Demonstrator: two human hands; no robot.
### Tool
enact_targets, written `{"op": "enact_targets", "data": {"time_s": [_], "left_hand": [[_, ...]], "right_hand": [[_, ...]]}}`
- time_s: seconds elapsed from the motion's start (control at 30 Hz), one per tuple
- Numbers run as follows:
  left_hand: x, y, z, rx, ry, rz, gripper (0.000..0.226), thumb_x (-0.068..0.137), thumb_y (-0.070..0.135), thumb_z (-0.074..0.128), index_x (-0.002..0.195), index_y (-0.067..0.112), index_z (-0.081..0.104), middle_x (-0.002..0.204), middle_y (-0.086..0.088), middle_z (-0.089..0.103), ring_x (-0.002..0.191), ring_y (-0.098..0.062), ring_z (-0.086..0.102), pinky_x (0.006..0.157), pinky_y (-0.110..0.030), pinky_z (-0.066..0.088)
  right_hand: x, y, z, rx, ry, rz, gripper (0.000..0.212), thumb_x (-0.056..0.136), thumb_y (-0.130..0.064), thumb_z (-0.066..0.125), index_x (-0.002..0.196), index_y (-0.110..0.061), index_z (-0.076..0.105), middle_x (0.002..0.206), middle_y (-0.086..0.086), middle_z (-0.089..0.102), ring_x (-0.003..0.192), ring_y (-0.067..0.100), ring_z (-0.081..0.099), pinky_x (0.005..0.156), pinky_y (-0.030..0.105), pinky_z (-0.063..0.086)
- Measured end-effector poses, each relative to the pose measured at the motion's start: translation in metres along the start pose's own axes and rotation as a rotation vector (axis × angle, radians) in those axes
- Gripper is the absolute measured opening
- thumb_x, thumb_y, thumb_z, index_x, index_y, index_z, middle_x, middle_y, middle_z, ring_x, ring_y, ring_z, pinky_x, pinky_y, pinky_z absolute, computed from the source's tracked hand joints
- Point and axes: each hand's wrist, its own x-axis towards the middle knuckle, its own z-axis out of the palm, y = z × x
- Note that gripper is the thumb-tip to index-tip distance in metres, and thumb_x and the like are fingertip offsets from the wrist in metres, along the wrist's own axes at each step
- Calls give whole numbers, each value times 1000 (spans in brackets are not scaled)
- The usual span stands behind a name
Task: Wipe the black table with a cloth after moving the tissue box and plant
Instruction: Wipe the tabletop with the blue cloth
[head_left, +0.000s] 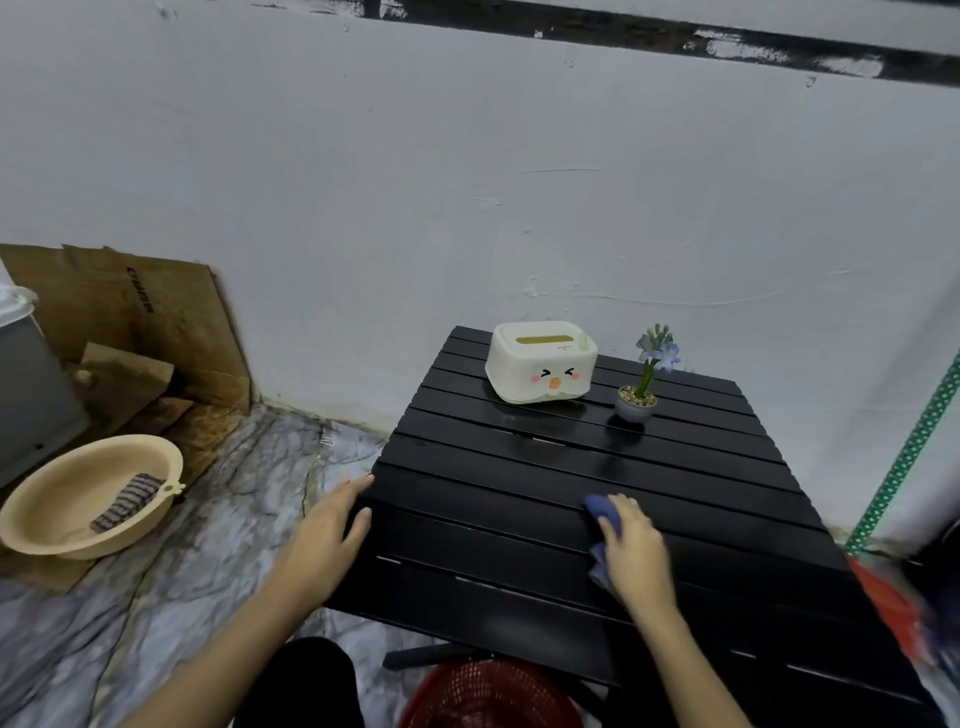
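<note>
A black slatted table (509, 467) fills the lower right. At its far end stand a white tissue box (540, 369) with a cartoon face and, to its right, a small potted plant (641, 384) with blue flowers. My right hand (636, 551) presses flat on a blue cloth (602, 512) on the table's middle, fingers spread over it. My left hand (324, 535) rests on the table's left edge, fingers apart, holding nothing.
A beige basin (47, 512) with a striped rag in it sits on the floor at left, beside cardboard (150, 322) leaning on the white wall. A red mesh basket (488, 696) is under the table's near edge. A red object (893, 608) is at right.
</note>
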Motion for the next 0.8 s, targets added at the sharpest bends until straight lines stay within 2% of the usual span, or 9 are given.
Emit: {"op": "enact_targets", "data": {"time_s": [0.17,0.3,0.4,0.47,0.53,0.6,0.63,0.7,0.8], "left_hand": [[4,-2,1,-3,-5,41,39,93,23,40,132,23,40,140,0,47,132,-16,39,108,-38,36],[2,2,10,-61,48,39,49,83,28,37,129,12,46,135,-6,51,126,-16,45,105,-23,29],[-2,-4,20,-125,80,33,43,88,23,40,129,12,46,132,5,46,128,-13,41,100,-10,22],[-3,-7,26,-151,90,44,38,92,14,44,130,18,44,134,9,43,131,-10,37,103,-12,21],[-5,-8,31,-131,86,38,39,93,17,43,132,23,42,140,8,42,132,-2,29,108,-20,23],[-6,-9,34,-10,71,71,42,92,36,33,132,27,40,143,11,39,134,0,23,111,-21,21],[-6,-9,35,58,58,105,52,87,46,22,133,29,38,143,14,36,136,0,20,111,-19,17],[-5,-12,36,126,28,128,68,76,54,7,135,31,34,144,20,30,136,3,14,109,-14,9],[-5,-14,37,135,31,117,70,75,55,4,137,33,29,142,24,26,133,8,9,108,-12,4]], "right_hand": [[11,-102,91,22,-200,-189,40,90,-13,48,130,-9,43,144,11,39,133,27,34,111,35,26],[-37,-158,128,28,-459,-453,44,89,-10,43,133,-9,38,147,13,35,136,27,30,114,35,21],[-69,-135,105,62,-557,-580,46,90,-17,41,135,-16,35,149,2,31,139,11,21,114,19,8],[-75,-95,75,114,-572,-589,48,87,-39,40,134,-29,38,145,-14,30,137,-1,17,110,7,2],[-67,-53,37,111,-512,-507,51,78,-67,33,127,-52,34,137,-37,27,132,-15,14,106,0,2],[-44,-24,7,88,-373,-366,62,74,-75,28,128,-45,36,125,-51,29,124,-25,18,103,-2,6],[-30,-15,-1,63,-306,-300,59,80,-65,38,130,-33,40,131,-41,32,126,-19,25,106,2,10],[-3,-12,-1,14,-200,-190,42,90,-26,51,130,-16,44,141,-8,40,135,12,33,113,22,21],[24,-42,27,-33,-137,-109,40,92,-12,48,131,-8,43,143,10,42,135,27,32,113,38,26]]}}
